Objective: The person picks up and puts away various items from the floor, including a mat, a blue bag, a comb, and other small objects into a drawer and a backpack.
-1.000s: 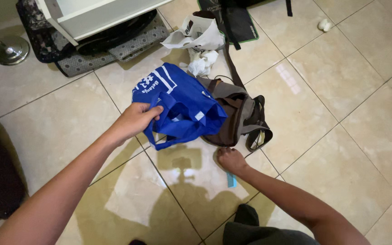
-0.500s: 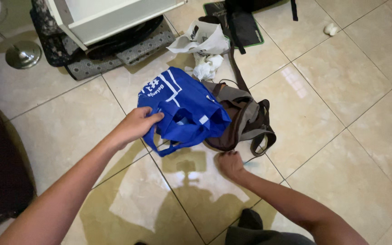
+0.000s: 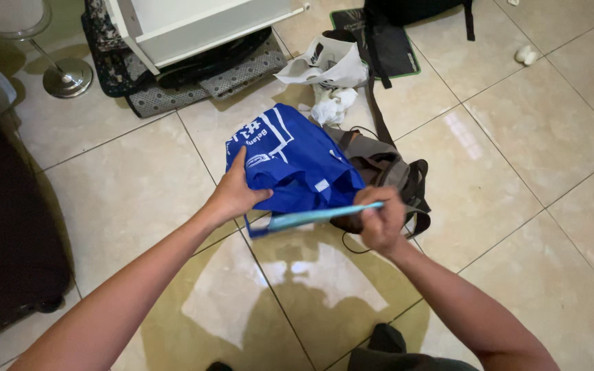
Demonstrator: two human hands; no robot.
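From the head view, looking down, the left hand [image 3: 234,194] holds the edge of a blue cloth bag [image 3: 290,161], and its grip is closed on the cloth with the thumb on top. The blue bag lies on the tiled floor [image 3: 517,137] in the middle of the picture, partly lifted at the near side where the hand pulls it up. The right hand [image 3: 379,220] is just beside the bag on its right, and its grip is closed around one end of a long, thin, light blue comb [image 3: 311,217]. The comb is held almost flat and points to the left, across the near edge of the bag, so its far end comes close to the left hand. Behind the right hand lies a brown and grey bag [image 3: 379,165] with dark straps, touching the blue bag. Farther back there is a white plastic bag [image 3: 328,62] and some crumpled white paper [image 3: 335,104] just beside it. A black mat [image 3: 379,41] with a green edge lies near the top, with a black bag partly on it. At the top left stands a white shelf [image 3: 194,24] over some dotted grey mats [image 3: 242,69], and a round metal stand base [image 3: 67,77] rests on the floor near them. A big dark thing [image 3: 8,233] fills the left side. A small white lump [image 3: 527,53] lies far off at the top right.
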